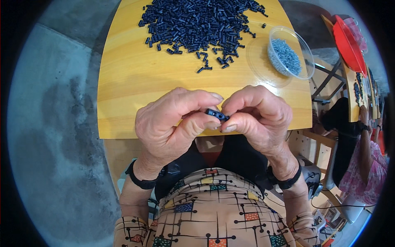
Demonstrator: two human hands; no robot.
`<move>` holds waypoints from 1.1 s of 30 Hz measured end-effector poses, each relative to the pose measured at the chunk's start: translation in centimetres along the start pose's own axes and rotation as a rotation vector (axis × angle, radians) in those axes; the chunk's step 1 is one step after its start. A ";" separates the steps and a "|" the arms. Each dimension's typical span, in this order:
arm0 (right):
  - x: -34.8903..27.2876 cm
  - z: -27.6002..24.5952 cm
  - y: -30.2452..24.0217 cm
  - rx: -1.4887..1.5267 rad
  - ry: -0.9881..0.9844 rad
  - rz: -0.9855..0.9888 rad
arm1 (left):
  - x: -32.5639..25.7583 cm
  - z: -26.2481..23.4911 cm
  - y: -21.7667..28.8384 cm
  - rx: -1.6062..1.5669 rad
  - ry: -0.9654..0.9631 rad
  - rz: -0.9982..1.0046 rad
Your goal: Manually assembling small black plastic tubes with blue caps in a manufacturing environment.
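Just over the table's near edge, my left hand (166, 119) pinches a small black tubular plastic part (216, 114) between thumb and forefinger. The part has a hole in its side and points toward my right hand (261, 115). Thumb and fingertips of that hand are closed round its right end; whether they also hold some tiny piece is hidden. Farther back lies a big heap of similar black plastic parts (193, 29), with several loose ones at its near side. Right of the heap, a clear round plastic tub (307, 61) contains many small silvery metal pieces (284, 57), too small to identify.
The yellow wooden table (135, 92) ends close to my lap. At the right, another person in a pink patterned top (366, 173) sits at a second table (353, 111) with black parts on it. A red basin (349, 45) stands there, and stools and cables lie below.
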State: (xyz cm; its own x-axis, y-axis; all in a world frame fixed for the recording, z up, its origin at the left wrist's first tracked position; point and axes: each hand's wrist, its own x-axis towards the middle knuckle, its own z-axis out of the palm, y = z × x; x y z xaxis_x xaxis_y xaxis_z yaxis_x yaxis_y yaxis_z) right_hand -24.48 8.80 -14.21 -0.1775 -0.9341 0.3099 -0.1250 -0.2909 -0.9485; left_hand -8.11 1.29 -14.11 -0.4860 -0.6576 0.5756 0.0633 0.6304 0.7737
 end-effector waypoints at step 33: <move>-1.3 1.3 1.8 0.585 -0.039 0.182 | -0.8 -0.1 1.2 -0.016 -0.055 -0.074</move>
State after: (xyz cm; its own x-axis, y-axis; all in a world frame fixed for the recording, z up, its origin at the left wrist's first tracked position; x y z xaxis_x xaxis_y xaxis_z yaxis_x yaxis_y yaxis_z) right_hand -23.23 9.18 -16.44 -0.1081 -0.9832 0.1472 0.4626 -0.1808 -0.8679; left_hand -7.54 2.55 -13.66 -0.5370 -0.6780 0.5019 0.0392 0.5742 0.8177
